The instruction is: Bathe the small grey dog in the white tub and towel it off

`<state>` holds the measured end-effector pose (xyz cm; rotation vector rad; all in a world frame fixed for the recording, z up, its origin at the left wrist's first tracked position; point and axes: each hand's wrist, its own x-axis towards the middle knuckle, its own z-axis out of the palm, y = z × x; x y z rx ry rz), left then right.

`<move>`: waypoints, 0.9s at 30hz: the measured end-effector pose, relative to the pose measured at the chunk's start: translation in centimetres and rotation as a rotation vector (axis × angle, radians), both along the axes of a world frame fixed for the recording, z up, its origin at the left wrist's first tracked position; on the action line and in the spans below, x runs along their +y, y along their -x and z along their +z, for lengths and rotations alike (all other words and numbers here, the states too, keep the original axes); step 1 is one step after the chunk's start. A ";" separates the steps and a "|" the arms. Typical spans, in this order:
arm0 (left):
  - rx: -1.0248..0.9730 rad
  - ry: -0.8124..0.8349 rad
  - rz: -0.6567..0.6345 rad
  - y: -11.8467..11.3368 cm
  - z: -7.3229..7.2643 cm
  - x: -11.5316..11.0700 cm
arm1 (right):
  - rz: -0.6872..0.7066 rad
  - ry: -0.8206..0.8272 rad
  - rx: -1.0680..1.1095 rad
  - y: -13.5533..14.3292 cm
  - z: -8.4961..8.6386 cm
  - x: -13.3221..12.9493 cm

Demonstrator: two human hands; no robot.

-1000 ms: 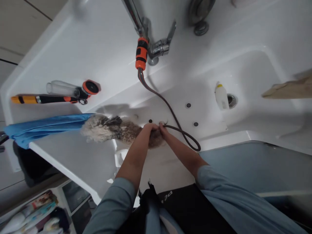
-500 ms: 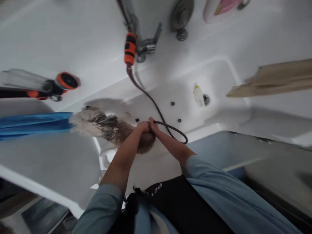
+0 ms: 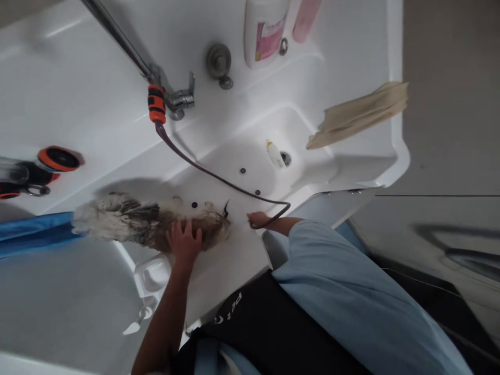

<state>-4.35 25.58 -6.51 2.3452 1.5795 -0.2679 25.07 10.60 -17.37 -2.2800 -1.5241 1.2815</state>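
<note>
While the dog [image 3: 146, 221] stretches sideways, its pale end [image 3: 96, 216] points left.

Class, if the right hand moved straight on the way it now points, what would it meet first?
Probably the dog's rear end: the right hand, holding the hose, points toward it, though depth is unclear.

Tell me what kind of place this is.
Probably a pet-grooming room: what looks like a curly-coated dog is in a white tub, and a hose runs from the connector beside the tap.
</note>
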 end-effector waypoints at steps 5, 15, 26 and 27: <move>-0.124 -0.022 0.405 3.0 -2.1 -6.1 | 0.056 0.238 -0.303 -11.1 0.6 -3.4; -0.195 0.039 0.635 1.1 -1.0 -5.2 | 0.120 0.020 -0.501 -12.0 2.3 1.1; -0.290 0.160 0.796 -0.5 -0.1 -5.5 | -0.031 -0.280 -0.515 -9.1 5.7 7.5; -0.290 0.170 0.796 -0.6 0.1 -5.5 | -0.039 -0.281 -0.499 -8.5 6.0 7.7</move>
